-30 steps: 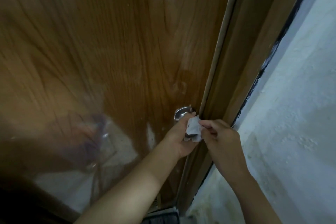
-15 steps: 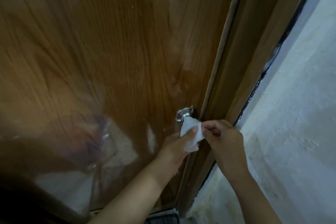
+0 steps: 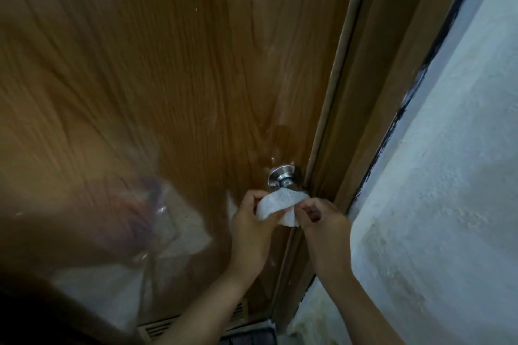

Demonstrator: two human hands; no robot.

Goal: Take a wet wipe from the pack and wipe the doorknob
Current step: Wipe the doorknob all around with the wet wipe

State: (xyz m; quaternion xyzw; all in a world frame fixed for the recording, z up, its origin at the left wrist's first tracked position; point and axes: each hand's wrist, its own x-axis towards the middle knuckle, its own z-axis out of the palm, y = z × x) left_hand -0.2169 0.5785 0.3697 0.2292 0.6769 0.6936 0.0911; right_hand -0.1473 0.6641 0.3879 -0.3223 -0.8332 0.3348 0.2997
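Against a wooden door [image 3: 168, 78], left hand [image 3: 249, 228] and right hand [image 3: 326, 228] pinch a wipe [image 3: 279, 204] (white, crumpled) draped over the metal doorknob [image 3: 283, 178].

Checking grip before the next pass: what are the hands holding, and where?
Both hold the wet wipe: left hand pinches its left end, right hand its right end, stretched over the doorknob.

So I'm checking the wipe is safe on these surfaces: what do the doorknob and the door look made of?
The doorknob looks like polished silver metal, going by its bright highlights. The door shows brown wood grain under a glossy coat that mirrors the room; solid wood or laminate, I cannot tell.
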